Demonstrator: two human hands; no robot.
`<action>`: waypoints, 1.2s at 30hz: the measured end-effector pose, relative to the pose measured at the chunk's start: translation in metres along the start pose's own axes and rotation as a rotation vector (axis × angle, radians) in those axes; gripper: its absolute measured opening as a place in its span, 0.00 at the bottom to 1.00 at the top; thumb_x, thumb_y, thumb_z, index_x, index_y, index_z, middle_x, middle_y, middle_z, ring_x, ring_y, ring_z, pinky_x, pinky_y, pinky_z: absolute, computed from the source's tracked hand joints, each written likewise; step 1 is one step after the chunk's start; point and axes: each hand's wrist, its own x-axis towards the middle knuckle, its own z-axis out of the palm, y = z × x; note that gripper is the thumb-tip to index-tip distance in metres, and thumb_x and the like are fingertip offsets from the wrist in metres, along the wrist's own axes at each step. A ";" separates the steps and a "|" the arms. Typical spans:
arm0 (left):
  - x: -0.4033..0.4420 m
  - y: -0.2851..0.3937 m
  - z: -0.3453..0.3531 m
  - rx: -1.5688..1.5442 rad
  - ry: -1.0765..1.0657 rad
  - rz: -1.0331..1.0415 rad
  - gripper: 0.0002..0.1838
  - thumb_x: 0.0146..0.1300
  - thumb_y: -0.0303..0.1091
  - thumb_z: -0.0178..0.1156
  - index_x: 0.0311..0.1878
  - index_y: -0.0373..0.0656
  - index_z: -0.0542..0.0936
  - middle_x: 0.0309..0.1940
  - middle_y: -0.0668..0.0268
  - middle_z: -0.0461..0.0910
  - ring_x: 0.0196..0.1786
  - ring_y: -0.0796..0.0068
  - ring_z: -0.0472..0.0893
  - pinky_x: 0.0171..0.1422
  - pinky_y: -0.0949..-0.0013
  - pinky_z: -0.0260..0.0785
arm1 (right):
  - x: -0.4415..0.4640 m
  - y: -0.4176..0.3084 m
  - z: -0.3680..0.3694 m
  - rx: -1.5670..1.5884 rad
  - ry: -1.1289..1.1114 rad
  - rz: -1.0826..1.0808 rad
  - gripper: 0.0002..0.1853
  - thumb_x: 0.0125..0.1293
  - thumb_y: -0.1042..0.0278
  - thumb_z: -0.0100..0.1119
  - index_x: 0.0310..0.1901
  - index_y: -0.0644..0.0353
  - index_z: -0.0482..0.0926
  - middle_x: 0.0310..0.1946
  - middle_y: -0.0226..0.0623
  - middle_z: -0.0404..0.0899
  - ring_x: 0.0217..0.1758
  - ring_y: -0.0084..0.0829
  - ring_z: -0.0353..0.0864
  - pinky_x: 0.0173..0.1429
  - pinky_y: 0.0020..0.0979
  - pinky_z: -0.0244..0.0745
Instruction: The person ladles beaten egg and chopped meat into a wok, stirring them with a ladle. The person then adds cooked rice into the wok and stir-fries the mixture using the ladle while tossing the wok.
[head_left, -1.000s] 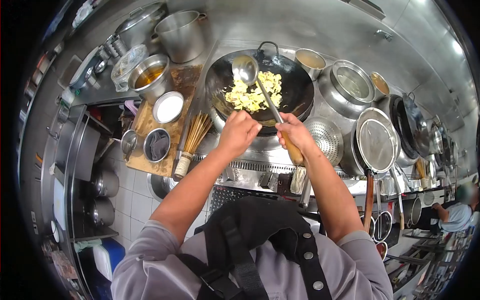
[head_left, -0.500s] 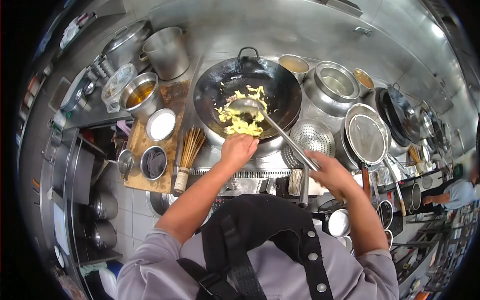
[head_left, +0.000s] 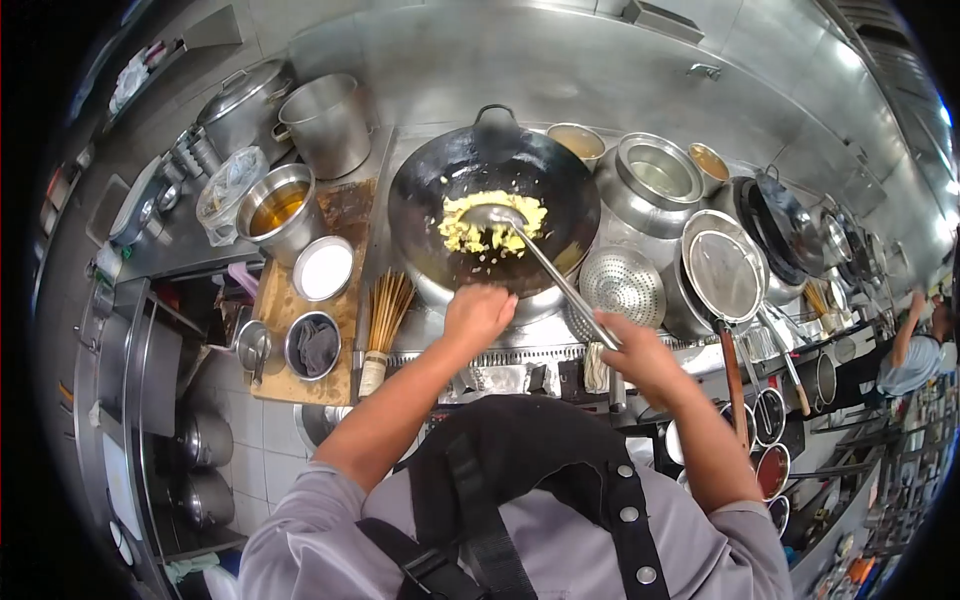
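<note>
Ladle (head_left: 497, 216) amid yellow food (head_left: 467, 234), right hand's (head_left: 640, 358) fingers wrapped around its handle.

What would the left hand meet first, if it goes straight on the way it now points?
The left hand would probably meet the near rim of the wok; depth there is unclear.

Over the wok (head_left: 420, 215) the air is open on its left side, while the ladle (head_left: 560, 275) slants across the right half of the rim. The wok's handle (head_left: 495, 112) stands up at the far edge. To the left, upright bamboo sticks (head_left: 385, 310) block a low pass toward the wooden board (head_left: 270, 370) — a hand would have to go above them. On the right, the perforated strainer (head_left: 622, 288) lies low; beyond it, mesh strainers (head_left: 722, 275) crowd the way.
</note>
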 end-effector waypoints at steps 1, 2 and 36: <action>-0.014 0.007 -0.002 0.043 -0.068 -0.028 0.19 0.70 0.45 0.60 0.25 0.44 0.78 0.25 0.57 0.81 0.34 0.50 0.82 0.43 0.46 0.74 | 0.028 0.020 0.026 -0.023 0.118 -0.110 0.34 0.65 0.69 0.67 0.75 0.49 0.73 0.26 0.36 0.77 0.28 0.26 0.75 0.35 0.34 0.73; -0.033 0.017 -0.009 0.038 -0.091 -0.014 0.20 0.70 0.45 0.60 0.24 0.45 0.77 0.24 0.58 0.80 0.33 0.50 0.82 0.40 0.46 0.73 | 0.040 0.031 0.039 -0.044 0.232 -0.218 0.34 0.66 0.68 0.67 0.75 0.50 0.73 0.26 0.37 0.78 0.28 0.27 0.76 0.36 0.35 0.74; -0.034 0.032 -0.034 -0.106 -0.071 -0.001 0.19 0.70 0.44 0.63 0.26 0.43 0.77 0.25 0.56 0.80 0.31 0.47 0.81 0.36 0.46 0.71 | -0.135 0.102 0.150 0.121 0.675 0.334 0.33 0.66 0.68 0.68 0.74 0.47 0.72 0.31 0.46 0.82 0.29 0.39 0.80 0.39 0.39 0.76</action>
